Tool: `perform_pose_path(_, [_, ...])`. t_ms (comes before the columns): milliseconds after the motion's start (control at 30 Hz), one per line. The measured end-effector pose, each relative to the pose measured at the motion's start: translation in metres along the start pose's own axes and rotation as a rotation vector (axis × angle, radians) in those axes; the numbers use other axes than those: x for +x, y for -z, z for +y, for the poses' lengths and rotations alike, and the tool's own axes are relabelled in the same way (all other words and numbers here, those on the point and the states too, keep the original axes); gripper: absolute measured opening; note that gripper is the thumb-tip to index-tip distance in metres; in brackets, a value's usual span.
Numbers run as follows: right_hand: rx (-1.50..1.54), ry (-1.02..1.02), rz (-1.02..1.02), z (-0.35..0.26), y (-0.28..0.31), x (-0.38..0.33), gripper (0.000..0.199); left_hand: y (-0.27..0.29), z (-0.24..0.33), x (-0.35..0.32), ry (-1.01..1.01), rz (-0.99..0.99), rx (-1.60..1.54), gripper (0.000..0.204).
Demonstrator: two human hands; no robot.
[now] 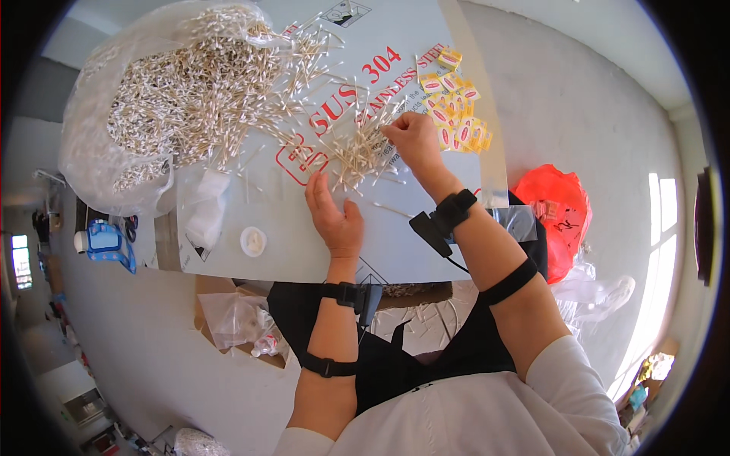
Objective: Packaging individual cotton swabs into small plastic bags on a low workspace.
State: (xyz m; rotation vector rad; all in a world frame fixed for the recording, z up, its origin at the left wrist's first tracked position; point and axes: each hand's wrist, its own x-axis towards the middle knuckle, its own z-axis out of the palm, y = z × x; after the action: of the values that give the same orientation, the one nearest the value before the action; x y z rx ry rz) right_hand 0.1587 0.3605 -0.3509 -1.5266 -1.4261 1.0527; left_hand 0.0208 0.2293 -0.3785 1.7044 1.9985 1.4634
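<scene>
Cloth shirt (449, 414), slender, perhaps wooden swabs (356, 157)

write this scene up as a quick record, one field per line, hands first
left hand: open, beside the loose swabs
right hand: fingertips at the swabs' right side; grip unclear
far left: clear bag, heaped swabs spilling out
right: yellow packs, grouped on the table
near edge: white dish, left of the left hand
beyond table, right: red bag
</scene>
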Motion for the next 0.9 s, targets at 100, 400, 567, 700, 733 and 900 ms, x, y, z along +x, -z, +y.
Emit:
perform_pose_path(100, [-0.152,0.094,-0.036,-0.010,-0.012,-0.015,0.017,0.002,-0.002,0.001,0.025,0.043,-0.060,0.058])
perform_pose_path(400, [0.249,-0.065,-0.187,0.005,-0.006,0.006,0.016,-0.004,-0.001,0.002,0.027,0.018,-0.056,0.053])
perform_pose_path(567, [0.600,-0.239,-0.244,-0.010,0.010,0.000,0.011,-0.004,-0.002,0.001,0.046,0.011,-0.056,0.050])
perform_pose_path(700, [0.652,-0.260,-0.256,-0.014,0.024,-0.010,0.012,-0.008,0.000,0.003,0.013,0.025,-0.061,0.049])
perform_pose_path(733, [0.642,-0.248,-0.369,-0.016,0.030,-0.017,0.013,-0.006,-0.001,0.003,0.006,0.026,-0.059,0.050])
perform_pose_path(900, [0.181,-0.113,-0.958,-0.033,0.072,-0.096,0.014,-0.004,-0.009,0.001,0.026,0.086,-0.164,0.052])
